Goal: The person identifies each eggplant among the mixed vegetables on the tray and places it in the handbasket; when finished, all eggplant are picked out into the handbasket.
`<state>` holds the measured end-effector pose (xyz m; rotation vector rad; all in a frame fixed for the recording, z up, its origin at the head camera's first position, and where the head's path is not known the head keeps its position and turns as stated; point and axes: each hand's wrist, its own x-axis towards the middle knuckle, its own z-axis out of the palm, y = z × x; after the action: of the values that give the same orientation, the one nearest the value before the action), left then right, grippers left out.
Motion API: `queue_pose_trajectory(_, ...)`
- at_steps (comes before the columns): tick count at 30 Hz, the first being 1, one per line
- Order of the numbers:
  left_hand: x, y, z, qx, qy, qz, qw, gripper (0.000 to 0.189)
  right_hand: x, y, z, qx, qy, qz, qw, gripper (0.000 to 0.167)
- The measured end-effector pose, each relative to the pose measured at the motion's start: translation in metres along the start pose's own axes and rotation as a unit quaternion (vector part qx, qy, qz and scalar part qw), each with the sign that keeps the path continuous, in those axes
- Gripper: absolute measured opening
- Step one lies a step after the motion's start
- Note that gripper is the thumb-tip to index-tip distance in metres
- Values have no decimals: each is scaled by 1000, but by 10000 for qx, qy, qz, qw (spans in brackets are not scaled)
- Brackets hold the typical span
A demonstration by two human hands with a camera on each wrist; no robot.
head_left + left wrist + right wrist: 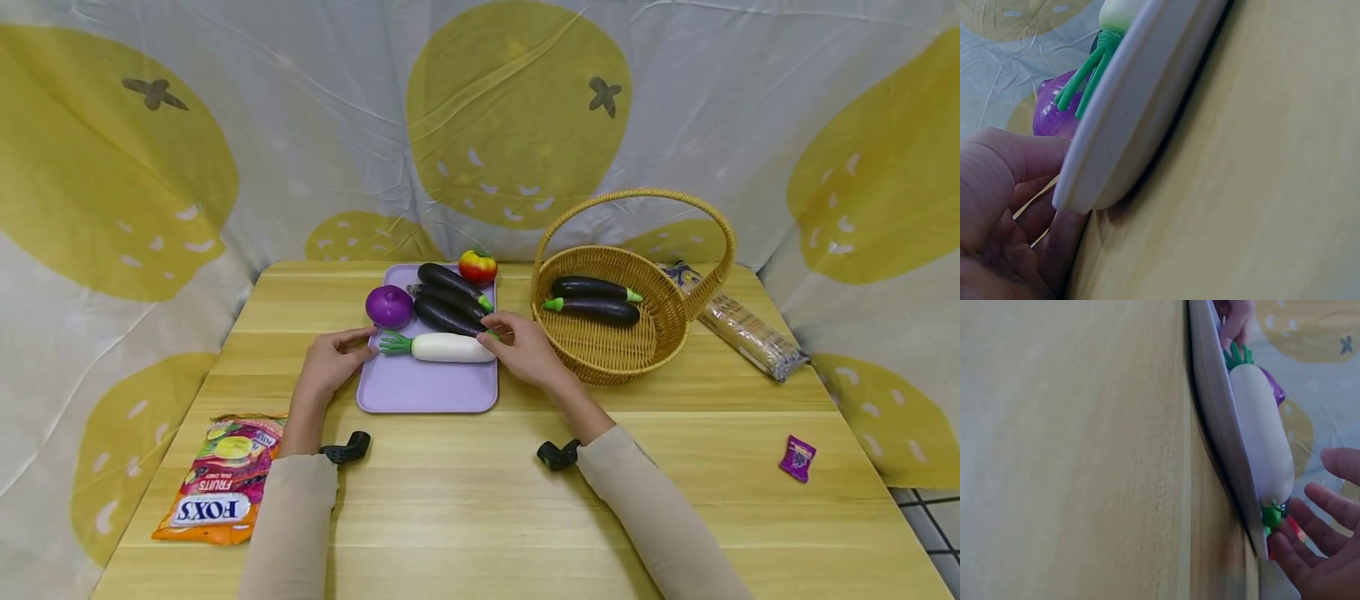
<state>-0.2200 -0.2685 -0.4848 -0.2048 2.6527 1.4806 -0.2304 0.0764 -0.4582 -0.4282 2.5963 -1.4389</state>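
Note:
My left hand [331, 360] is at the left edge of a lilac tray [427, 392]; in the left wrist view the thumb lies at the rim with fingers below it. On the tray lie a white radish [452, 347] with green leaves, three dark eggplants [447, 302] and a purple onion [389, 307]. A red and yellow fruit or vegetable [477, 267] is at the back right corner. My right hand [522, 348] is at the tray's right edge, its spread fingertips beside a green eggplant stem [1270, 516] in the right wrist view.
A wicker basket [600, 354] with a tall handle stands right of the tray, holding two eggplants [596, 299]. Behind it lies a long clear-wrapped packet [750, 335]. A small purple candy [797, 458] is at the right, and a Fox's candy bag [222, 479] beside the left forearm.

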Motion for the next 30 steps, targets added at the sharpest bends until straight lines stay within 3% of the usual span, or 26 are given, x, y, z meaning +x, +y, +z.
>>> queue_pose_trajectory(13, -1, -1, -2, -50, 19, -69, 10000, 42, 15, 1, 7, -237, -167, -128, 9995, 38)
queue_pose_trajectory(30, -1, 0, -1, -135, -13, -33, 9999, 42, 30, 0, 12, -1087, -319, 43, 9936, 32)
